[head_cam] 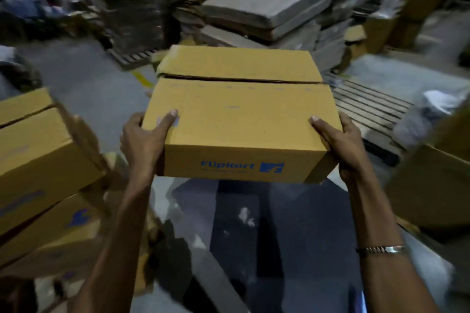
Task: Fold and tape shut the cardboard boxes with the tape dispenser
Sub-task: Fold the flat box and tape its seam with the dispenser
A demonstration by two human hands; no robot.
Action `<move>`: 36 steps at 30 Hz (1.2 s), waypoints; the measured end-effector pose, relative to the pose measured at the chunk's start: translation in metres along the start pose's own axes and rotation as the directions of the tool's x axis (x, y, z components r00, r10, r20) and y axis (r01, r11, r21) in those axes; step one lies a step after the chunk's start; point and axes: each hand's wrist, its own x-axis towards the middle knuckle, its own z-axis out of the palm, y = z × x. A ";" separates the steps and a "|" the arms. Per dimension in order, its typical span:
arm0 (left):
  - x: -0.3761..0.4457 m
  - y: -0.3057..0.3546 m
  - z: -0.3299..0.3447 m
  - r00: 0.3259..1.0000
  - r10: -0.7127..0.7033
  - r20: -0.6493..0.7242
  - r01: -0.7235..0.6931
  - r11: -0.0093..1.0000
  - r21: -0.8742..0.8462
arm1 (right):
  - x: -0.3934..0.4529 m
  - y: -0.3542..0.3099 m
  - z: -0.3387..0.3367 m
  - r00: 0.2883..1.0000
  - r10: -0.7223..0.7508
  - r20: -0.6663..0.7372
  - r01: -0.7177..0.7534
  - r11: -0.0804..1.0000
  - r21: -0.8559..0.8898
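**Warehouse floor around the work**

Flat cardboard sheets (267, 5) lie stacked on a wooden pallet (366, 104) ahead and to the right. A dark wrapped stack (134, 12) stands at upper left. The grey floor (84, 89) carries a yellow line (142, 79). A bracelet (381, 249) circles one wrist.

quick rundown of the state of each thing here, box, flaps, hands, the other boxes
held box: lifted off the floor, gripped at both near corners, logo side facing the person
top flaps: folded down, dark seam between them open, no tape visible across it
left hand: grips the near left corner, thumb on top
right hand: grips the near right corner, thumb on top
stacked boxes: at left, piled, flaps folded
flat cardboard stack: unfolded, piled on the floor behind
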 end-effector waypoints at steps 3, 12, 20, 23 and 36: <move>-0.037 -0.014 0.059 0.986 -0.005 0.168 0.005 1.000 0.003 | -0.021 0.041 -0.049 0.989 0.075 -0.125 -0.081 0.996 -0.040; -0.094 -0.086 0.176 0.856 -0.086 0.509 0.070 0.996 0.050 | -0.086 0.153 -0.100 0.862 0.329 -0.385 -0.344 0.938 0.030; -0.084 -0.151 0.220 0.727 -0.074 0.683 0.020 0.996 0.086 | -0.127 0.228 -0.066 0.709 0.502 -0.495 -0.514 0.849 0.124; -0.076 -0.172 0.228 0.691 -0.111 0.715 -0.023 0.984 0.175 | -0.139 0.243 -0.044 0.662 0.520 -0.539 -0.499 0.843 0.200; -0.120 -0.163 0.261 0.362 0.434 0.825 -0.643 0.757 -0.117 | -0.164 0.266 -0.024 0.496 0.593 -0.634 -0.550 0.780 0.300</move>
